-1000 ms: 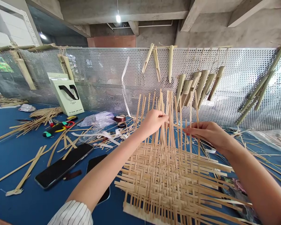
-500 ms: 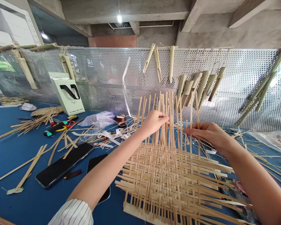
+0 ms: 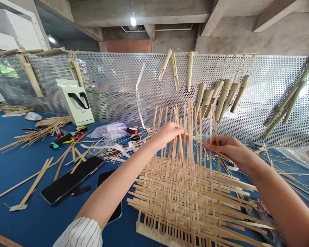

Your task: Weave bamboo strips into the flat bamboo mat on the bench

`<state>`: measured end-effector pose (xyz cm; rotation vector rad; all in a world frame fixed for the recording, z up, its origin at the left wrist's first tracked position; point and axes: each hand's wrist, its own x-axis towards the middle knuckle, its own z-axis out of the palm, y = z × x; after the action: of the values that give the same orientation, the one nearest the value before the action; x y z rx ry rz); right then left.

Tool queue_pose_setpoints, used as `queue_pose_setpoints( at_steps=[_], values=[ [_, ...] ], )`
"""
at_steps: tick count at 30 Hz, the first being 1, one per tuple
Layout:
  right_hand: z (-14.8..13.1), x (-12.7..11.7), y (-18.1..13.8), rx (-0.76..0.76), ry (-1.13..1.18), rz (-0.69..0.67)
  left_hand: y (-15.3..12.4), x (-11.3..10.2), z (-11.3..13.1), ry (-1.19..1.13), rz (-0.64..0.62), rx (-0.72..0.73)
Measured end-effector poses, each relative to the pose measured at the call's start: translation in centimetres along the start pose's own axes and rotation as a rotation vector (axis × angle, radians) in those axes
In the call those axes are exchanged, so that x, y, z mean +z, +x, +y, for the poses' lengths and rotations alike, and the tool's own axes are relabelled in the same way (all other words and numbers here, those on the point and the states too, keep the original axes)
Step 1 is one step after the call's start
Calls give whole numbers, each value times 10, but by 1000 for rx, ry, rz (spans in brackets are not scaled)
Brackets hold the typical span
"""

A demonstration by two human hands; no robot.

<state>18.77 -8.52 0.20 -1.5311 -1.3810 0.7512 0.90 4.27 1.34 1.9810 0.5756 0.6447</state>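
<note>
From the head camera, a half-woven bamboo mat [image 3: 187, 202] lies on the blue table [image 3: 28, 219] right in front of the person, its far strips bent up into a row of upright strips [image 3: 189, 127]. The left hand [image 3: 168, 134] reaches into that row, its fingers curled together and pinching a few of the uprights. The right hand [image 3: 230, 151] is just beside the row on the other side, thumb and fingertips pressed on a thin strip [image 3: 199, 140] that slants across between the two hands. Left of the mat lie two dark phones [image 3: 69, 180], loose bamboo slivers [image 3: 45, 128] and coloured hand tools [image 3: 64, 138]; a pale paper bag [image 3: 76, 101] leans on the perforated metal screen [image 3: 260, 103]
</note>
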Motion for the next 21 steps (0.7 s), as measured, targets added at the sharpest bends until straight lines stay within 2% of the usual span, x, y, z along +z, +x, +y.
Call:
queue_pose_setpoints(
  at_steps=[9, 21],
  values=[
    [3, 0, 1, 29, 18, -9, -3, 2, 1, -60, 17, 68],
    [8, -3, 4, 24, 43, -48, 2, 3, -4, -10, 72, 144]
  ],
)
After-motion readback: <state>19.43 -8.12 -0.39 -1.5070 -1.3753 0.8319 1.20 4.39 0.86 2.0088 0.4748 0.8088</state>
